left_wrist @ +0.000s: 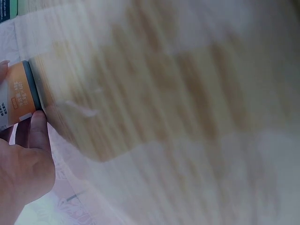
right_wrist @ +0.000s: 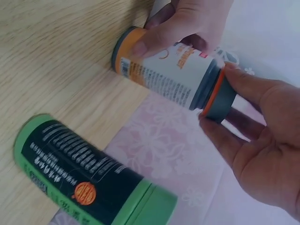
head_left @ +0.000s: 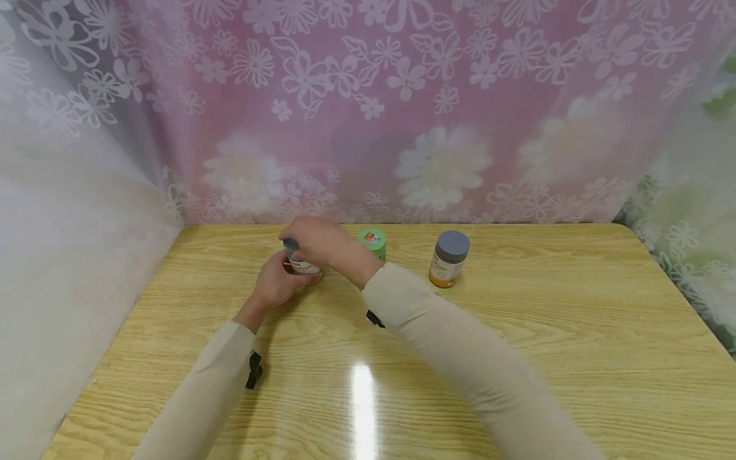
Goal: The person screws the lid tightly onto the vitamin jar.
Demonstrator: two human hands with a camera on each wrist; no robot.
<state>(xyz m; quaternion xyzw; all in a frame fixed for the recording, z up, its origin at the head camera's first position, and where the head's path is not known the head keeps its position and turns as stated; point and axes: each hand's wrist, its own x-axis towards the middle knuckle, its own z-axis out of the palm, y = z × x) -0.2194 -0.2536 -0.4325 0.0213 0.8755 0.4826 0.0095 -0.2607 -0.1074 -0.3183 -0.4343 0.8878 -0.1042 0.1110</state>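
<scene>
A supplement bottle [right_wrist: 164, 70] with a white and orange label stands on the wooden table at the left. My left hand [head_left: 275, 281] grips its lower body, thumb across the label. From above, my right hand [head_left: 322, 241] pinches the dark grey lid [right_wrist: 224, 99] between thumb and fingers. An orange ring edges the lid, and the dark neck shows below it in the right wrist view. The left wrist view catches part of the left hand [left_wrist: 26, 164] around the bottle's orange base [left_wrist: 21, 91].
A green canister [right_wrist: 84, 173] with a dark label stands just right of the hands, partly hidden by the right arm in the head view. Farther right is a second grey-lidded bottle [head_left: 448, 259]. A floral curtain [head_left: 368, 128] hangs behind the table [head_left: 546, 338].
</scene>
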